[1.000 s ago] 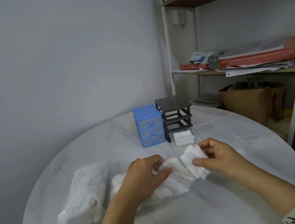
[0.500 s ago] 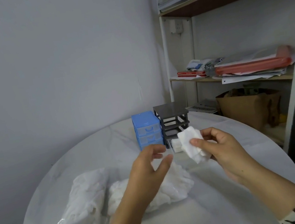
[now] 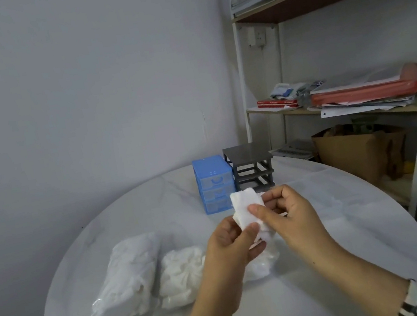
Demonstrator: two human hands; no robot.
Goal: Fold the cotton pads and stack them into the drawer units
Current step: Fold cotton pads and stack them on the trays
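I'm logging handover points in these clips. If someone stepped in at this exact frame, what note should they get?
Left hand: pinches the lower part of one cotton pad, held above the table.
Right hand: pinches the same pad at its right edge.
Supplies: loose pads and a bag of pads lie on the table at left.
Drawers: the blue drawer unit has its drawers in; the grey frame beside it shows open slots.
Done: one pad picked out; any finished pads near the frame are hidden behind the hands.
Left: fold this pad, stow it, then work through the rest.
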